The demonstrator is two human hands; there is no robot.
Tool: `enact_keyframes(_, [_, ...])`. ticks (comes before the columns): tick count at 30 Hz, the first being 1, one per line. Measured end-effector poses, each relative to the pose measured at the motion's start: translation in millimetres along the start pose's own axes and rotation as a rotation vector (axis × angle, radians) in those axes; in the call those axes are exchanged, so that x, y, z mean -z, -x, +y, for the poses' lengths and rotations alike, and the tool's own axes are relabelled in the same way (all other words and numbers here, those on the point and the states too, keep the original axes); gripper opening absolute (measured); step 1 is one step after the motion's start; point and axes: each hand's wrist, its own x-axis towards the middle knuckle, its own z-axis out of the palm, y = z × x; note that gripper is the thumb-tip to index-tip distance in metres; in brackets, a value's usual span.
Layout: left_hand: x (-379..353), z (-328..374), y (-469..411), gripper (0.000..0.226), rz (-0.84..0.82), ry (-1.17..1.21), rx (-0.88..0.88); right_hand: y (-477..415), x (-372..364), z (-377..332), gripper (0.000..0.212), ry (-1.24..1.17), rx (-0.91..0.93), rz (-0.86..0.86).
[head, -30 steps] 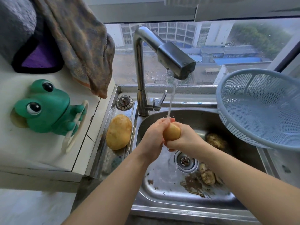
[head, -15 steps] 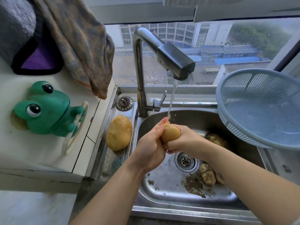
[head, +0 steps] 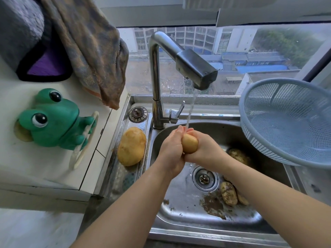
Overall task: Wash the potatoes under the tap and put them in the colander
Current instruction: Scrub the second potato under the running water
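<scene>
Rubbing a small potato (head: 190, 143) under the running tap (head: 196, 69), the person has both hands wrapped around it: the left hand (head: 172, 149) is closed against its near-left side and the right hand (head: 206, 149) cups it from the right and below, so it is grasped between the two palms. It is held directly beneath the stream (head: 191, 108), probably so the water strikes the fingertips and the skin together and carries the dirt straight down toward the drain (head: 205, 179). Holding it over the middle of the sink (head: 188, 221) also keeps the run-off inside the basin. Muddy potatoes (head: 229, 193) lie unwashed on the sink floor to the right of the drain, beside a smear of soil (head: 212, 204), and another dirty one (head: 239, 155) sits farther back, partly hidden by the right forearm. A larger, clean-looking potato (head: 131, 146) rests on the wet ledge left of the basin, not in the colander. The blue colander (head: 286, 122) stands tilted at the right edge of the sink, within easy reach of the right hand, and looks empty, so most of the task appears to remain.
</scene>
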Motion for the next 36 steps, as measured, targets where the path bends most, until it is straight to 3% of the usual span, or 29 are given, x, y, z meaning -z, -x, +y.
enact_keyframes(7, [26.3, 2.2, 12.6, 0.036, -0.304, 0.081, 0.168, 4.4, 14.7, 1.7, 0.057, -0.455, -0.272, -0.299])
enact_keyframes(12, [40.3, 7.9, 19.5, 0.038, -0.423, 0.067, 0.151, 5.6, 14.8, 4.4, 0.060, -0.572, -0.289, -0.337])
enact_keyframes(17, [25.3, 1.8, 9.8, 0.034, -0.223, -0.003, 0.003, 3.9, 2.7, -7.1, 0.060, -0.285, -0.159, -0.083])
enact_keyframes(19, [12.2, -2.4, 4.5, 0.033, -0.080, 0.001, -0.056, 4.6, -4.6, -7.7, 0.045, -0.115, -0.062, 0.047])
enact_keyframes(21, [1.0, -1.6, 1.6, 0.032, 0.069, 0.070, 0.006, 9.0, -9.7, -6.6, 0.031, -0.062, -0.004, 0.115])
enact_keyframes(23, [-5.2, 2.6, -0.2, 0.029, 0.136, 0.166, 0.124, 12.7, -12.8, -4.1, 0.032, -0.029, 0.039, 0.143])
enact_keyframes(27, [-6.4, 7.0, -0.5, 0.035, 0.080, 0.232, 0.288, 15.4, -14.4, 3.4, 0.045, -0.061, 0.045, 0.238])
enact_keyframes(31, [-5.8, -5.9, 0.6, 0.043, 0.060, 0.206, 0.182, 8.6, -15.9, -1.2, 0.043, -0.398, -0.183, 0.351])
enact_keyframes(34, [-3.7, -18.3, 7.2, 0.044, 0.090, -0.062, -0.056, -0.8, -13.2, -7.8, 0.034, -0.635, -0.569, 0.281])
enact_keyframes(36, [1.5, -23.7, 10.9, 0.046, 0.049, -0.236, -0.225, -1.6, -14.2, -13.5, 0.032, -0.678, -0.636, 0.203])
